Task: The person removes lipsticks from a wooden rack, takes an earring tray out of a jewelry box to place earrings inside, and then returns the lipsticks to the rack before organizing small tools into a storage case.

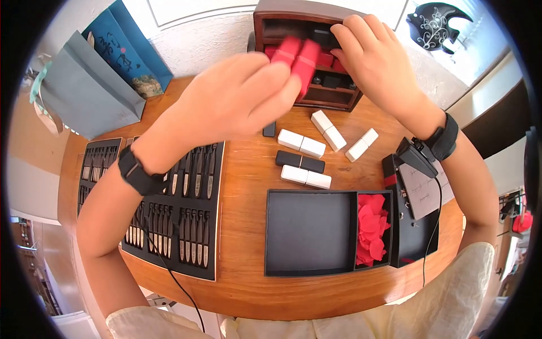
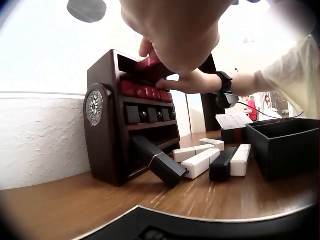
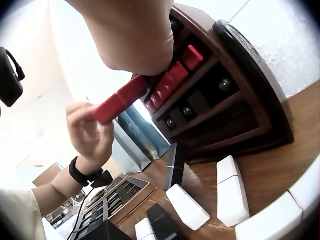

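left hand: nearest the head camera, the person's left hand (image 1: pixel 237 96) was raised in front of the cabinet (image 2: pixel 107 145), its grip curled round red cases (image 1: pixel 307 59), apparently a pair.
right hand: (image 1: pixel 375 62) it reached to the cabinet's right upper edge; whether its grip pinched anything, the views did not show.
red cases: they slanted between the two hands, just in front of the upper shelves; a row of red boxes (image 2: pixel 145 92) sat on a shelf behind.
good handling: a light pinch close to the seams would probably have suited the cases best, since hard pressure near one end might have pulled a cap loose. keeping them together and square to the shelf would have spared the row a knock, with the right fingers clear of the opening.
surface: on the wood (image 1: pixel 243 226), white cases (image 1: pixel 301 143) lay near a black case (image 1: pixel 299 162).
near edge: an open black box (image 1: pixel 310 231) had red petals (image 1: pixel 371 229) in its right compartment; a dark tray (image 1: pixel 213 248) lay to its left.
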`<state>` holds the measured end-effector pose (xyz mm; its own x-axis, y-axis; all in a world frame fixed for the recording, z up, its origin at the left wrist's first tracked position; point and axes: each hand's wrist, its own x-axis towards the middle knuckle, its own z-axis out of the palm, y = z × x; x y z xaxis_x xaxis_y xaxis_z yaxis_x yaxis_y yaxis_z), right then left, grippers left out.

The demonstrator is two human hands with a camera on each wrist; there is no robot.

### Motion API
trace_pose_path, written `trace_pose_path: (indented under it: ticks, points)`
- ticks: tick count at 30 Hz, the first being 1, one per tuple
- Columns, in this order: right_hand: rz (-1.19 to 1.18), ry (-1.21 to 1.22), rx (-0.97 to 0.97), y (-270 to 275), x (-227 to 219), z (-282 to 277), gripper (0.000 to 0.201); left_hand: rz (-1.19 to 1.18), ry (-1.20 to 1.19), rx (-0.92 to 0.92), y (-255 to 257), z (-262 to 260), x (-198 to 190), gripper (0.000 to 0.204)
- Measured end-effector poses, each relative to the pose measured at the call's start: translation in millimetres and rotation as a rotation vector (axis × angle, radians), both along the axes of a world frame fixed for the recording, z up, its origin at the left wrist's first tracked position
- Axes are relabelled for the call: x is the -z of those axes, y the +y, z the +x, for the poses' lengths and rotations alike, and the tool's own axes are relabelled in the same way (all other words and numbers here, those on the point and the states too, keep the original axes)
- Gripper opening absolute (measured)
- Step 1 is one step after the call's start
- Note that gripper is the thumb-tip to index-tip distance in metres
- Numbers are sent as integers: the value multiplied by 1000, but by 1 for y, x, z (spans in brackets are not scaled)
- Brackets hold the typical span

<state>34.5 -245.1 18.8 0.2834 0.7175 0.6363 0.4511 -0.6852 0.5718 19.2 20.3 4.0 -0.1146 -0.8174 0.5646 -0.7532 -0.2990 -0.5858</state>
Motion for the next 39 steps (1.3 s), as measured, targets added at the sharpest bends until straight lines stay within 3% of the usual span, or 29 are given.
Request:
trace_pose_path:
  ticks: [5,7,11,17,21,23,27,30,33,37,39]
  points:
    - [7,59,-52,-5,-5,1,39,107,134,187,3,-7,24,36]
    - [-33,34,-85,-7,-6,2,39,169,337,170,1,-11,35,38]
    - [-36,14,-110,-10,-5,-4,41,212,528,86,0,-12,48,35]
    - [-34,49,-284,-10,-9,-39,40,203,666,-39,-3,-9,54,26]
    - [-35,83,-338,-8,1,-66,40,141,721,-28,-3,-5,63,30]
    - [-11,260,-318,-7,8,-75,39,167,775,-86,-4,-8,58,32]
    - [59,504,-217,-13,24,-80,36,130,596,-166,-6,-1,45,37]
    - [67,543,-153,-19,37,-81,32,-70,216,-278,-7,13,33,43]
    - [105,601,-137,-23,47,-83,31,-104,80,-347,-6,23,24,47]
    - [75,611,-158,-27,50,-83,30,-114,56,-387,-12,30,29,46]
    - [-86,559,-158,-30,53,-83,29,-135,74,-397,-17,31,32,44]
